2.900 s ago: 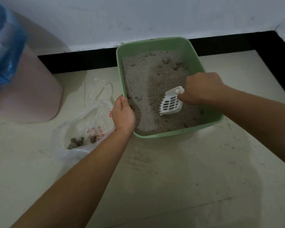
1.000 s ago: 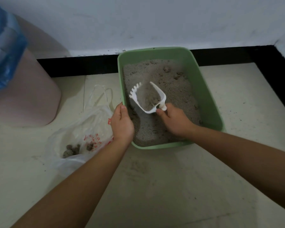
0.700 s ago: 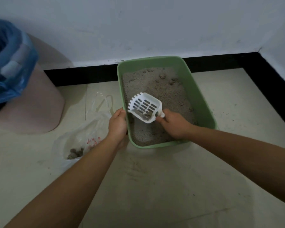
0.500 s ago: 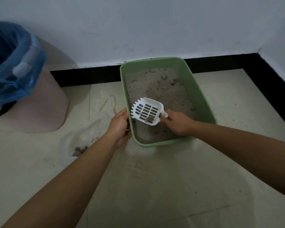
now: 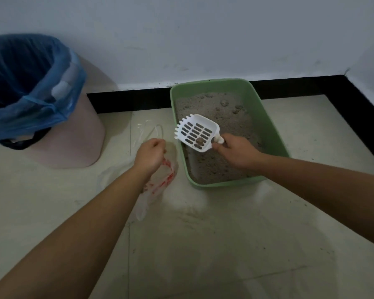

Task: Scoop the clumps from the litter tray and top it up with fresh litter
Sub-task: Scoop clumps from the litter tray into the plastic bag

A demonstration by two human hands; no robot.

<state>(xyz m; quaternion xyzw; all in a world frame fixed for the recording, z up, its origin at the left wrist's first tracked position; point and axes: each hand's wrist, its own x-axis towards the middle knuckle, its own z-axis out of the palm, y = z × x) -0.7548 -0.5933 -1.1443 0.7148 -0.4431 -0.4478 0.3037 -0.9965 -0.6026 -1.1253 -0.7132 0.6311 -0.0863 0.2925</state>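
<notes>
Right hand (image 5: pixel 238 152) gripped scoop (image 5: pixel 195 131) handle, one clump (image 5: pixel 200 141) aboard, over litter tray (image 5: pixel 272 130) 9 o'clock edge. Left hand (image 5: pixel 151 154) pinched bag (image 5: pixel 160 182) mouth, 9 o'clock of litter tray. Judged mid-scooping: lumps (image 5: pixel 224 102) at 12 o'clock unscooped, top-up not yet done.

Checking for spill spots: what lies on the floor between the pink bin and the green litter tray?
In the head view, a clear plastic bag, held by the left hand, lies between the pink bin and the litter tray.

Green litter tray (image 5: pixel 266 117), white slotted scoop (image 5: pixel 195 131), grey litter (image 5: pixel 216 117), red-printed clear bag (image 5: pixel 160 180)
</notes>
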